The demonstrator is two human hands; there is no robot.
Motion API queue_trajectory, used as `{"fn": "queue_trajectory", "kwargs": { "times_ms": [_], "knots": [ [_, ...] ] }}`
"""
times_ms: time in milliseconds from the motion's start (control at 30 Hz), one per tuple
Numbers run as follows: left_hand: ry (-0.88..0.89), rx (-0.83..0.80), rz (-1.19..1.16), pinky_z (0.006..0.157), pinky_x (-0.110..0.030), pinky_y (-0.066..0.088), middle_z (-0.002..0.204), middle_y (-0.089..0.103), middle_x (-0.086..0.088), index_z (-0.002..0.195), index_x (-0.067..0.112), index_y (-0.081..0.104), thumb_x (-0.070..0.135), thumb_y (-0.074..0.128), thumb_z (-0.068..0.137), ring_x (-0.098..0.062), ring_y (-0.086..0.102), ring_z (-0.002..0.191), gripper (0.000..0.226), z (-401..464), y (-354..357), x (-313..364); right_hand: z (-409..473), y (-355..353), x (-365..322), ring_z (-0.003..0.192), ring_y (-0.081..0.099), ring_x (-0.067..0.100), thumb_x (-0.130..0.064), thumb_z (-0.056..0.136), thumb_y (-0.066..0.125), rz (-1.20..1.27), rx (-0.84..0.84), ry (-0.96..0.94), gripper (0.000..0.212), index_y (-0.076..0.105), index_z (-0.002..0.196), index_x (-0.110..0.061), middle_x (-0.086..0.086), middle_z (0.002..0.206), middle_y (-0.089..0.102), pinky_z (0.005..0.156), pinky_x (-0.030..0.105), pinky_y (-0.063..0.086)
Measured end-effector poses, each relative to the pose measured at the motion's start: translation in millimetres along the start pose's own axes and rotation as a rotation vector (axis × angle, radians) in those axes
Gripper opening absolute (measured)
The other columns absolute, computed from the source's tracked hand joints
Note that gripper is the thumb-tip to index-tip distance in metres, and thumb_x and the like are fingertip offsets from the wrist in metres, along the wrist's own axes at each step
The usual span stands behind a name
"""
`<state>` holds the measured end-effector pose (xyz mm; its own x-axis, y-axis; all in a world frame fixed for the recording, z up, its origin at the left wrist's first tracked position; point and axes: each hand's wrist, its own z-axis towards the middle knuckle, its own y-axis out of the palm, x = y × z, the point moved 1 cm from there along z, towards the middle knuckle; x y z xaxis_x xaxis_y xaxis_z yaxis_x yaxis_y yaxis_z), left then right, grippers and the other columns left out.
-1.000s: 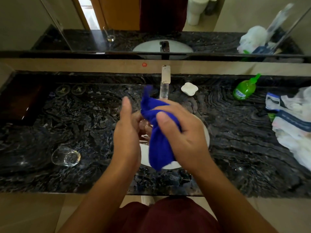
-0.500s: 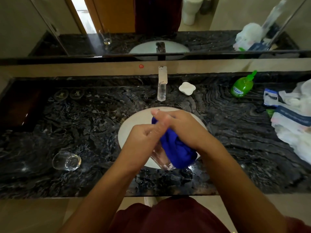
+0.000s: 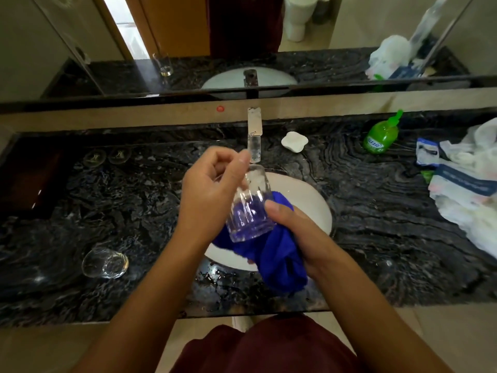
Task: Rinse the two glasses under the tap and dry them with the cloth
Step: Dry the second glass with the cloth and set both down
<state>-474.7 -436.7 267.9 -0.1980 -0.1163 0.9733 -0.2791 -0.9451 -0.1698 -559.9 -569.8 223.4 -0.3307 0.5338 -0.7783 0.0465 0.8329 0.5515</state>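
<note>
Head view: your left hand [image 3: 212, 192] pinches the base end of the ribbed clear glass tumbler [image 3: 250, 208], held tilted above the white oval basin [image 3: 317, 208], mouth toward you. Your right hand [image 3: 298, 232] is clamped around the blue microfibre cloth [image 3: 279, 259], part of it stuffed inside the tumbler.

To dry well: turn the tumbler with the left, keep the cloth pressed to the inner wall, then wipe the outside.

Second plain clear glass [image 3: 105, 263] lies on its side on the black marbled desk [image 3: 376, 224], well left of your left hand; it looks like it could roll. Chrome tap [image 3: 254, 135] sits just beyond your left knuckles, so don't lift forward. Open desk to the right.
</note>
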Motion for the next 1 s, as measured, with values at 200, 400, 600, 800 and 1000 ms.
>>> {"fn": "queue_trajectory", "kwargs": {
  "times_ms": [200, 400, 600, 800, 1000],
  "knots": [
    [-0.053, 0.102, 0.003, 0.1, -0.046, 0.055, 0.122, 0.068, 0.005, 0.122, 0.035, 0.053, 0.069, 0.05, 0.091, -0.012, 0.066, 0.114, 0.046, -17, 5, -10, 2, -1, -7, 0.092, 0.076, 0.032, -0.052, 0.068, 0.092, 0.009, 0.193, -0.266, 0.056, 0.077, 0.114, -0.024, 0.016, 0.113, 0.077, 0.073, 0.041, 0.063],
    [-0.022, -0.033, -0.018, 0.108, -0.027, 0.048, 0.14, 0.057, 0.029, 0.143, 0.04, 0.045, 0.062, 0.069, 0.087, -0.004, 0.056, 0.134, 0.065, -42, 22, -24, 3, 6, -3, 0.109, 0.075, 0.021, -0.055, 0.089, 0.068, -0.144, 0.409, -0.375, 0.044, 0.068, 0.126, -0.031, 0.002, 0.12, 0.077, 0.088, 0.03, 0.06],
    [-0.093, 0.067, -0.13, 0.096, -0.024, 0.055, 0.133, 0.066, 0.015, 0.142, 0.037, 0.048, 0.072, 0.067, 0.086, -0.008, 0.065, 0.122, 0.069, -29, 13, -34, -6, 12, -3, 0.118, 0.07, 0.011, -0.046, 0.103, 0.051, -0.345, 0.268, -0.362, 0.038, 0.061, 0.14, -0.04, -0.011, 0.129, 0.073, 0.095, 0.02, 0.054],
    [-0.181, 0.078, -0.435, 0.097, -0.049, 0.055, 0.132, 0.07, -0.008, 0.138, 0.029, 0.051, 0.068, 0.079, 0.078, -0.03, 0.071, 0.115, 0.076, -21, -5, -38, -14, -8, -31, 0.089, 0.078, 0.02, -0.033, 0.083, 0.08, -0.399, 0.462, -0.496, 0.035, 0.064, 0.114, -0.039, -0.005, 0.104, 0.079, 0.071, 0.032, 0.063],
    [-0.302, -0.078, -0.615, 0.053, -0.038, 0.058, 0.114, 0.072, -0.011, 0.136, 0.015, 0.051, 0.061, 0.082, 0.077, -0.028, 0.07, 0.075, 0.081, -30, -5, -37, -12, -2, -60, 0.093, 0.075, 0.016, -0.039, 0.087, 0.077, -0.362, 0.522, -0.711, 0.017, 0.072, 0.103, -0.045, -0.007, 0.102, 0.076, 0.077, 0.031, 0.062]
  ]
}}
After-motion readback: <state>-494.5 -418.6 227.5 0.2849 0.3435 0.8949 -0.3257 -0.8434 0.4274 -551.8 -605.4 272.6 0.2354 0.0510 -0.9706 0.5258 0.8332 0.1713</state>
